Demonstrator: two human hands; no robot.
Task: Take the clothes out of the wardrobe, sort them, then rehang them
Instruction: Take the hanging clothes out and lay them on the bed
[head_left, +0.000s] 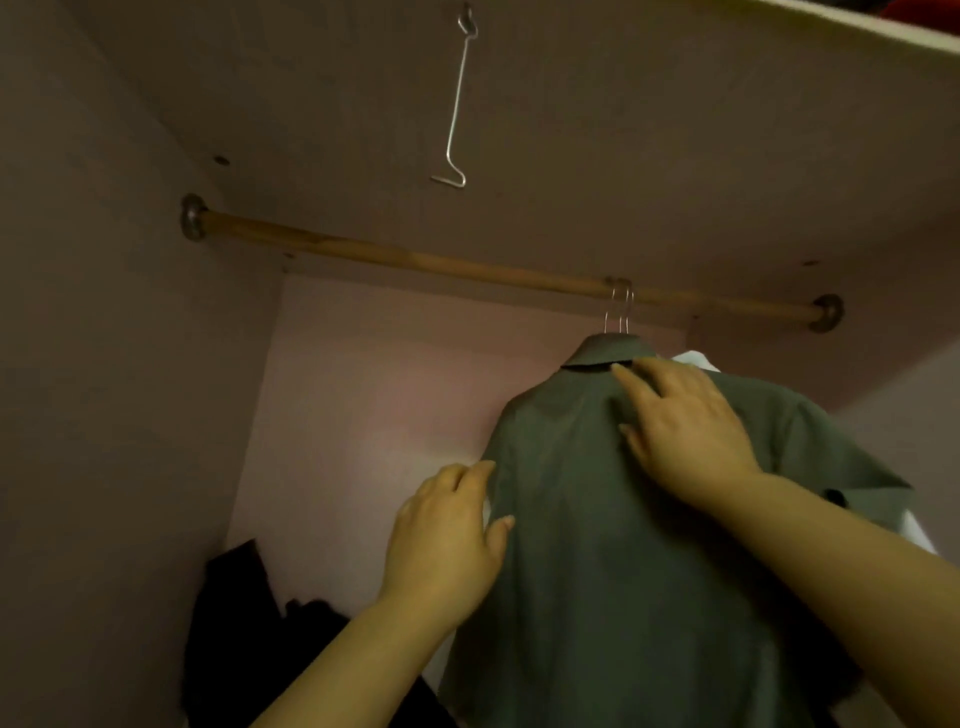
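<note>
While L hand (447, 535) and R hand (685, 431) lie spread flat on green shirt (597, 597), rod (415, 260) at 12 o'clock, hard push may unhook hanger (621, 312).

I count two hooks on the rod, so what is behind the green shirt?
A white garment shows behind the green shirt, beside its collar and below one sleeve. The shirt covers the rest, so what kind it is cannot be told.

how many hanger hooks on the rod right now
2. Both hang side by side on the rod, toward its right end, above the green shirt: left hook and right hook. Others may be hidden.
</note>
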